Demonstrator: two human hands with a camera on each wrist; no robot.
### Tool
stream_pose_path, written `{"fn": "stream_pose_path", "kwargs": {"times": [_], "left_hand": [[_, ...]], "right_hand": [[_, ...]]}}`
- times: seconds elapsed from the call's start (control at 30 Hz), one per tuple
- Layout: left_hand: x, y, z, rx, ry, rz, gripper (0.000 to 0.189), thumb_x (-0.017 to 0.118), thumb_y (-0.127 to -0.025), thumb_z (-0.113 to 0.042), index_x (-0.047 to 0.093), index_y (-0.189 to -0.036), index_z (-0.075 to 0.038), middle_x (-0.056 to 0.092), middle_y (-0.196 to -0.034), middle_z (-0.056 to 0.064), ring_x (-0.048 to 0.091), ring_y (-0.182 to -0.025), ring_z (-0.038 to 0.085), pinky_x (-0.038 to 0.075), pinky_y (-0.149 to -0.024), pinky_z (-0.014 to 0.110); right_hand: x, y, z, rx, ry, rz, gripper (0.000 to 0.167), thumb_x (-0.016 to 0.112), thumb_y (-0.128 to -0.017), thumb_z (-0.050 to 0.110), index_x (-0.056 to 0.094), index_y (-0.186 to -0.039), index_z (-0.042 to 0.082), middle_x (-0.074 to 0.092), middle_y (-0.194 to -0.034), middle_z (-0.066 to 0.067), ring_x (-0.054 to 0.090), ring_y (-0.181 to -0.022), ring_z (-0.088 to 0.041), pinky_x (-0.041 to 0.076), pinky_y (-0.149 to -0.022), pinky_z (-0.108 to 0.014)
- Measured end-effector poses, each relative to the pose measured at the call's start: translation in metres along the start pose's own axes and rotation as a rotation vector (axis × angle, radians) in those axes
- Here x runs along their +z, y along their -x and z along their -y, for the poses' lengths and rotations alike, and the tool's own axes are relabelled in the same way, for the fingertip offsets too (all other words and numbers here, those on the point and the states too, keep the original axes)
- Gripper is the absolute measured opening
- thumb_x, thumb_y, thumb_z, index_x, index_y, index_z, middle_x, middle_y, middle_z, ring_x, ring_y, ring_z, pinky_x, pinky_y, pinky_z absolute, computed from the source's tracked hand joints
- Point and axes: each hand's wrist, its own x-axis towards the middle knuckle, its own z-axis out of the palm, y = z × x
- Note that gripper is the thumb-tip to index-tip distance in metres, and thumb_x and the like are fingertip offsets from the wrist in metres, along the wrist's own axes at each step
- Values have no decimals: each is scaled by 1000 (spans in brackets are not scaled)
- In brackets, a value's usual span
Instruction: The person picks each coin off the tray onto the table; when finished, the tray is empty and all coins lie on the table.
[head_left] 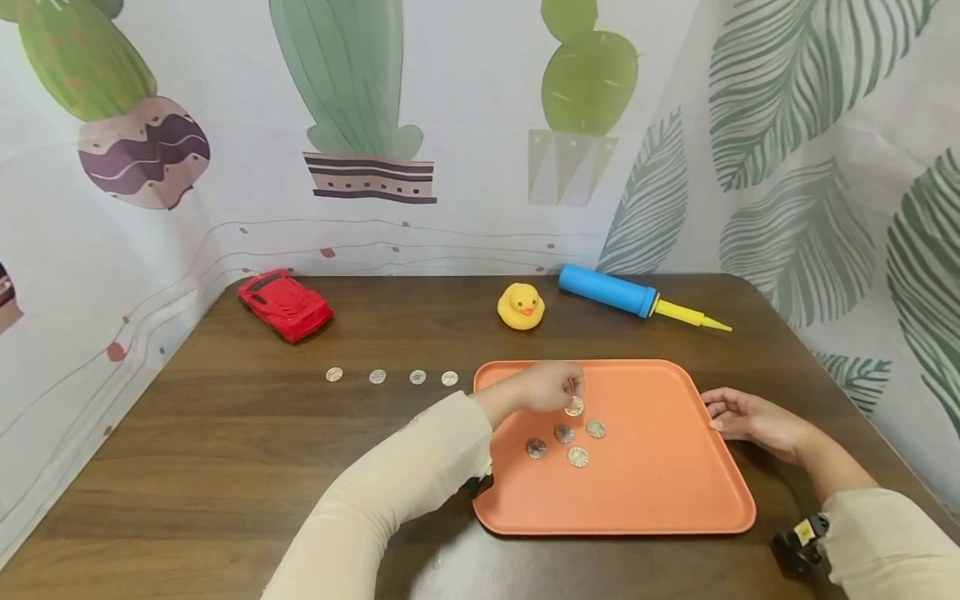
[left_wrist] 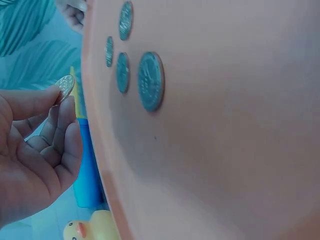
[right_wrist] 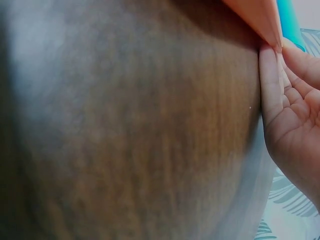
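Note:
My left hand (head_left: 546,387) pinches a coin (left_wrist: 65,89) between thumb and forefinger, held over the orange tray (head_left: 660,492). Below it, several more silvery coins (head_left: 577,457) lie flat on the tray, loosely grouped in its left half. At the tray's right side, my right hand (head_left: 765,423) grips the rim, with the thumb and fingers around the edge in the right wrist view. To the left of the tray, several coins (head_left: 377,377) are laid out in a spaced row on the brown wooden table (head_left: 187,467).
Along the back of the table stand a red toy car (head_left: 287,305) at left, a yellow rubber duck (head_left: 521,307) behind the tray, and a blue hand pump (head_left: 607,290) with a yellow nozzle to the duck's right. A cloth printed with plants (head_left: 480,125) hangs behind.

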Motion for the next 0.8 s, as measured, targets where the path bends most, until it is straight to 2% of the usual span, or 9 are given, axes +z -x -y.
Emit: {"fn": "stream_pose_path", "kwargs": {"times": [0.2, 0.33, 0.43, 0.63, 0.8], "left_hand": [[-7, 20, 3, 46, 111, -41, 9, 51, -83, -2, 52, -84, -11, 53, -77, -2, 47, -66, 10, 38, -56, 21], [-9, 31, 7, 77, 152, -84, 8, 51, -83, -1, 52, -83, -9, 53, -76, -2, 49, -67, 9, 39, -56, 20], [-11, 39, 11, 79, 157, -123, 9, 51, -82, -1, 53, -82, -9, 53, -75, -2, 49, -66, 9, 39, -56, 20], [-18, 55, 22, 39, 162, -197, 8, 53, -82, -3, 53, -84, -10, 53, -77, -2, 50, -71, 11, 41, -60, 22], [-26, 71, 34, 53, 176, -280, 7, 58, -80, -4, 54, -83, -9, 53, -76, -1, 50, -71, 12, 42, -61, 23]], "right_hand": [[-1, -2, 2, 3, -5, -5, 26, 41, -87, -3, 38, -113, -1, 51, -96, -6, 53, -86, -13, 45, -75, -27], [-2, -1, 2, 3, -8, -11, 26, 41, -87, -4, 38, -113, -3, 50, -96, -7, 53, -86, -13, 45, -74, -27], [-2, -1, 1, 1, -9, -11, 27, 41, -87, -4, 37, -113, -3, 50, -97, -7, 53, -86, -13, 45, -74, -26], [-2, 0, 1, -5, -26, 1, 26, 40, -87, -4, 37, -113, -3, 50, -97, -6, 53, -87, -13, 45, -75, -26], [-1, 1, 1, -13, -26, 7, 26, 40, -87, -4, 38, -113, -3, 51, -96, -6, 53, -86, -13, 45, -74, -27]]}}
